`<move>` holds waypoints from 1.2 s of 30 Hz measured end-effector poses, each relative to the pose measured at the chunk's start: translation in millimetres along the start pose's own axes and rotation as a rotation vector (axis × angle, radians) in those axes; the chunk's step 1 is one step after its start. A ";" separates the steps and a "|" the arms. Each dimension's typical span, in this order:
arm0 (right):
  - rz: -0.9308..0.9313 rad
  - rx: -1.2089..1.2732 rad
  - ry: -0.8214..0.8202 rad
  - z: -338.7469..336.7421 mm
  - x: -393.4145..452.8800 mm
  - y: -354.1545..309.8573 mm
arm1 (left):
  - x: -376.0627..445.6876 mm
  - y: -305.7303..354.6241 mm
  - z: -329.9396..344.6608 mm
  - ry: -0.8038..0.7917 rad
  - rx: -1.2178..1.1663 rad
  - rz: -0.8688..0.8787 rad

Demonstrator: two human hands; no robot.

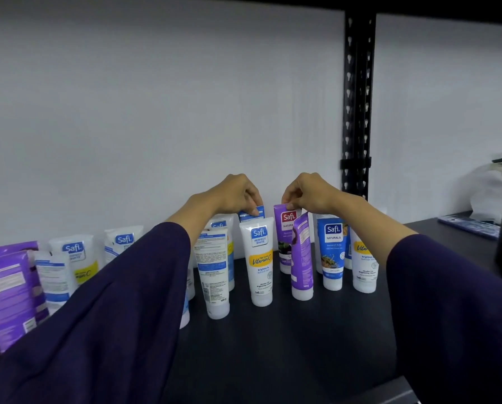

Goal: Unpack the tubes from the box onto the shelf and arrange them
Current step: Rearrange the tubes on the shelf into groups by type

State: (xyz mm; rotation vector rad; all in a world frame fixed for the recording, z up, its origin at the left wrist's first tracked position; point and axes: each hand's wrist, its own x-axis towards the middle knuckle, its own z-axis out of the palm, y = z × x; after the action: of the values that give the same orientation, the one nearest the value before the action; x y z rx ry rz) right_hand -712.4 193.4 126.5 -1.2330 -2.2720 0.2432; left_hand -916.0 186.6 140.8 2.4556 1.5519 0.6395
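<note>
In front of you a dark shelf (287, 339) runs along a white wall (156, 97), with a black slotted upright (357, 97) rising at its back right. Your two dark purple sleeves (112, 301) reach in from below and hide part of the row. Tubes stand cap-down across the shelf: purple and white ones crowd the left end (7, 293), then a white tube showing its back label (213, 272), a white Vitamin C tube (260, 260), a tilted purple tube (301, 258), a blue Naturals tube (332, 252) and another white tube (364, 263) to the right. Your left hand (238, 195) pinches the crimped top of a blue-topped tube (252, 214) standing just behind the Vitamin C tube. Your right hand (308, 192) pinches the top edge of an upright purple Naturals tube (286, 228) in the back row, beside the tilted purple one.
</note>
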 end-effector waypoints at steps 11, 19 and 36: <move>0.014 0.027 -0.020 -1.3 -1.2 -1.1 | -2.3 -2.9 9.1 -0.098 -0.024 0.040; 0.016 0.072 -0.002 0.9 -2.2 1.9 | -6.7 0.1 9.7 -0.014 -0.001 -0.041; 0.023 0.130 -0.004 2.1 -3.6 6.3 | -2.0 -6.3 10.4 -0.085 0.080 -0.015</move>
State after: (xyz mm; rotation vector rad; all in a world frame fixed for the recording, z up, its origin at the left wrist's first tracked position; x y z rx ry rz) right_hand -707.4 194.2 121.0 -1.1932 -2.2093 0.3958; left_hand -917.4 188.5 128.6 2.4906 1.5910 0.4733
